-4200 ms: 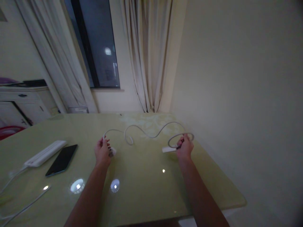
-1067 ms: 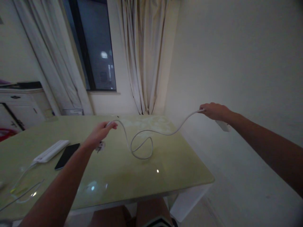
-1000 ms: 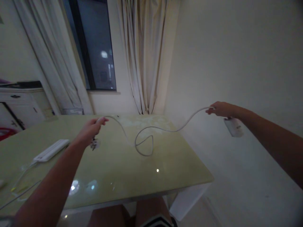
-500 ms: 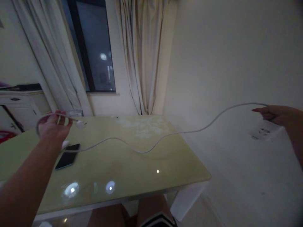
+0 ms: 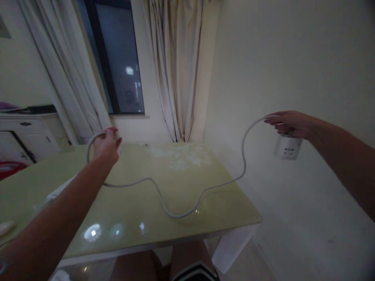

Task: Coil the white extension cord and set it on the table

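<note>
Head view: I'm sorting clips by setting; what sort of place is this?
Probably a room in a home, judging by the long curtains, glossy table and white cabinet.

Through the head camera I see a glossy pale green tabletop (image 5: 231,214) above a white leg (image 5: 234,248), with a whitish leaf pattern (image 5: 183,156) toward its far edge and lamp reflections (image 5: 93,232) near the front. At left lies a long white block (image 5: 60,189), partly hidden; farther left, a rounded whitish object (image 5: 6,227). A pale cord (image 5: 177,216) dips low mid-table; whether it touches, I can't tell.
</note>
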{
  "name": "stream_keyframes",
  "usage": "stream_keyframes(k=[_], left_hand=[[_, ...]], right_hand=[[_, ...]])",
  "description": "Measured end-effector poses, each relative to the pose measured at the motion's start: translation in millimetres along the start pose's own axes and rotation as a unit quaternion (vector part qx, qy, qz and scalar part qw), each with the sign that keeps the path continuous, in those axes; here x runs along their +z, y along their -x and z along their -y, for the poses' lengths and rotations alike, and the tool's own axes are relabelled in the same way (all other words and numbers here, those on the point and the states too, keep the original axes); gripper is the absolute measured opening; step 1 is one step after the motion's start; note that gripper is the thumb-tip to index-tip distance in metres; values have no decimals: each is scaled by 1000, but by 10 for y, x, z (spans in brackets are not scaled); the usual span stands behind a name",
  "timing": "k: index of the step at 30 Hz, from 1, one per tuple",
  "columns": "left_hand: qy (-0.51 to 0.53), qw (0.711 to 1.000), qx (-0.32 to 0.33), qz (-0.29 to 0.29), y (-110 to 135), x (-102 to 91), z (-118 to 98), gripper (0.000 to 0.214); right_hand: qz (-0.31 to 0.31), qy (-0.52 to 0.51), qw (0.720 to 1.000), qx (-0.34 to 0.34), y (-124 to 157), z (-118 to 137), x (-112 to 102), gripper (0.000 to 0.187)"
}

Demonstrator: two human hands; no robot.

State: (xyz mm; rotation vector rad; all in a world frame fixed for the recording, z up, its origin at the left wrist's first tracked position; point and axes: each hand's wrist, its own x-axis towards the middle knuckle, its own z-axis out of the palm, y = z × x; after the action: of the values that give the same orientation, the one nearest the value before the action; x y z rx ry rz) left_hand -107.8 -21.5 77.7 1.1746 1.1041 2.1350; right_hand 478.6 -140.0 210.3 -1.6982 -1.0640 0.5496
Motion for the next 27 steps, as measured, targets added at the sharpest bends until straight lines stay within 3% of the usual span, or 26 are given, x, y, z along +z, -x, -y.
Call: stream_keyframes(k=[2,5,9,12,14,17,19,21,23,24,27], left_hand=[[75,993,-93,13,195,195,-77,12],[147,978,-125,81,560,553,-261,16],[156,966,-103,181,1079,1010,-524,24],[138,954,-90,251,1391,1237,-655,34],[111,950,-87,280,1522,1309,-703,38],[33,956,-60,286,1653,1275,-782,42],[-33,950,-13,309,1757,1150,-897,45],[-86,914,57,393,1872,957,-1068,44],[-111,845,144,503,1934,742,-1245,41],[-117,826,190,517,1922,647,-1311,41],[-157,816,351,431,1721,490,-1342,47]], right_hand=[[92,0,996,-17,236,105,361,20],[173,7,983,-59,535,199,980,23],[159,38,965,-205,780,235,1812,42],[157,85,903,-390,899,255,2283,66],[156,126,860,-470,956,272,2483,54],[164,188,832,-496,969,274,2628,16],[178,208,823,-498,912,246,2658,19],[198,200,820,-498,820,196,2657,19],[234,170,817,-499,731,142,2633,17],[259,149,811,-503,701,121,2614,16],[340,94,779,-518,702,102,2545,14]])
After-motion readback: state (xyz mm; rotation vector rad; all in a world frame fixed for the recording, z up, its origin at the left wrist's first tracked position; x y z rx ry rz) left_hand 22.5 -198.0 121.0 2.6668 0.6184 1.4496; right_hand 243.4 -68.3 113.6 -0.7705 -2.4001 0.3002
